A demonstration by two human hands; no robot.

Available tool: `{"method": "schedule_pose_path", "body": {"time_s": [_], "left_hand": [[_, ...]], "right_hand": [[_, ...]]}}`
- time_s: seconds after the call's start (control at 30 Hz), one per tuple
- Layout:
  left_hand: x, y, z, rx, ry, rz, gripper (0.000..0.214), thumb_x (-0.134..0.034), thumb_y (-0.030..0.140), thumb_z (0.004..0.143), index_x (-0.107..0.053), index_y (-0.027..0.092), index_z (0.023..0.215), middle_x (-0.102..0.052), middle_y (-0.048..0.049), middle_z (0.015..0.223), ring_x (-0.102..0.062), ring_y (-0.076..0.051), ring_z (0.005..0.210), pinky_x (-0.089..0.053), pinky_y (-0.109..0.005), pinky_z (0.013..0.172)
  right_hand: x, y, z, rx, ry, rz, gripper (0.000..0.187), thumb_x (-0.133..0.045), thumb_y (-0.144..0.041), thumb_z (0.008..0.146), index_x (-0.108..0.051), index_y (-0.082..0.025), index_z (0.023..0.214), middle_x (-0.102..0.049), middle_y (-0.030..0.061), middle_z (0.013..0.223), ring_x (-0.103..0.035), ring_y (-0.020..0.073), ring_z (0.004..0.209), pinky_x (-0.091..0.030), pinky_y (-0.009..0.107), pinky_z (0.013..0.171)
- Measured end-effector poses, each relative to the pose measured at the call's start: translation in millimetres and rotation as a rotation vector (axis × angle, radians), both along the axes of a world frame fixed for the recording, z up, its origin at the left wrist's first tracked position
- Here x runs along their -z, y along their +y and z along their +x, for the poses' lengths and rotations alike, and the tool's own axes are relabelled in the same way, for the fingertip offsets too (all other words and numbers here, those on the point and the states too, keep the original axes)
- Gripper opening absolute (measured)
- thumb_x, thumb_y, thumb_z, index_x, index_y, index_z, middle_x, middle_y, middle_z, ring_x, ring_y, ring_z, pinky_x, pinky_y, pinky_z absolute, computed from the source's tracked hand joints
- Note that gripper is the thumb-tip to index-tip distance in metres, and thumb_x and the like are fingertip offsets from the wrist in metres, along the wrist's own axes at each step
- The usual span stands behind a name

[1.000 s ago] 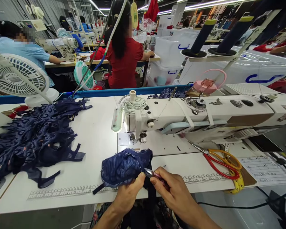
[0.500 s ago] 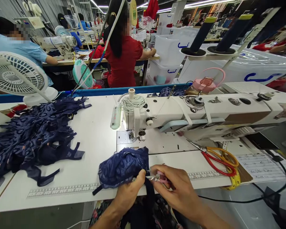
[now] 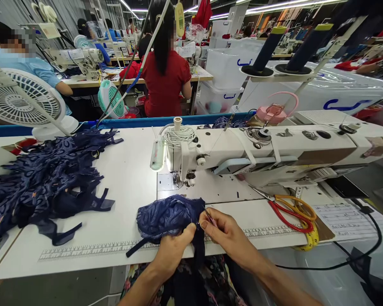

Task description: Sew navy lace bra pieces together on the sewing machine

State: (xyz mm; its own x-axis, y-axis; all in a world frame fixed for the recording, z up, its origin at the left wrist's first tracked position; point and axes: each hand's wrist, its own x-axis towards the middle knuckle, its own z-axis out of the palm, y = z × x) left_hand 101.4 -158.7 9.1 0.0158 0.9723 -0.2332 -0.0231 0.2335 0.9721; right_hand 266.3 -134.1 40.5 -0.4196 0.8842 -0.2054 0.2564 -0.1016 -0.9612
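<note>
A navy lace bra cup (image 3: 166,216) with dark straps lies at the front of the sewing table, below the needle area of the sewing machine (image 3: 223,148). My left hand (image 3: 175,250) pinches its lower right edge between thumb and fingers. Close by on the right, my right hand (image 3: 223,231) is closed around small pink-handled thread snips (image 3: 212,219). Their narrow tip touches or nearly touches the cup's right corner; most of the tool is hidden by my fingers. A dark strap (image 3: 198,244) hangs from that corner over the table's front edge.
A heap of navy lace pieces (image 3: 60,182) covers the table's left side, near a white fan (image 3: 22,97). Orange- and red-handled scissors (image 3: 290,212), a yellow measuring tape (image 3: 311,240) and a phone (image 3: 346,187) lie right. Co-workers sit beyond the table.
The bra cup and my left hand have shifted slightly right. My right hand has turned and risen, bringing the snips, held lower before, up to the cup's right corner.
</note>
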Motion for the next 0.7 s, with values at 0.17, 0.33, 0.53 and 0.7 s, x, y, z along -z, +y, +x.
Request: {"method": "schedule_pose_path", "body": {"time_s": [0.17,0.33,0.53,0.7], "left_hand": [[-1.3,-2.1,1.1,-0.054,0.041,-0.016,0.028,-0.058,0.041,0.085,-0.067,0.015,0.086,-0.07,-0.0051,0.092,-0.062,-0.021,0.09,-0.047,-0.035,0.092],[6.2,-4.9,4.0,-0.085,0.069,-0.006,0.027,-0.059,0.041,0.085,-0.068,0.015,0.086,-0.069,-0.0042,0.089,-0.061,-0.02,0.088,-0.048,-0.033,0.091],[10.3,-10.0,3.5,-0.099,0.107,0.041,0.026,-0.062,0.04,0.082,-0.066,0.017,0.07,-0.068,-0.0039,0.076,-0.062,-0.022,0.086,-0.049,-0.034,0.09],[13.4,-13.9,1.4,-0.095,0.011,0.008,0.028,-0.061,0.042,0.083,-0.066,0.017,0.071,-0.066,-0.0035,0.071,-0.062,-0.023,0.083,-0.05,-0.036,0.089]], "right_hand": [[5.0,-16.4,14.3,0.039,-0.308,0.327,0.022,-0.049,-0.044,0.095,-0.048,-0.022,0.094,-0.041,-0.0063,0.065,-0.035,0.0106,0.056,-0.03,0.023,0.054],[12.9,-32.6,13.1,0.053,-0.471,0.53,0.018,-0.041,-0.037,0.1,-0.048,-0.023,0.091,-0.05,-0.0055,0.064,-0.042,0.011,0.053,-0.033,0.023,0.055],[15.7,-32.7,6.0,0.063,-0.438,0.495,0.022,-0.04,-0.039,0.101,-0.045,-0.024,0.085,-0.046,-0.0067,0.06,-0.043,0.0105,0.051,-0.032,0.022,0.051],[14.6,-35.1,7.3,0.073,-0.408,0.51,0.023,-0.041,-0.038,0.1,-0.044,-0.024,0.083,-0.041,-0.0075,0.059,-0.039,0.0095,0.049,-0.031,0.021,0.05]]}}
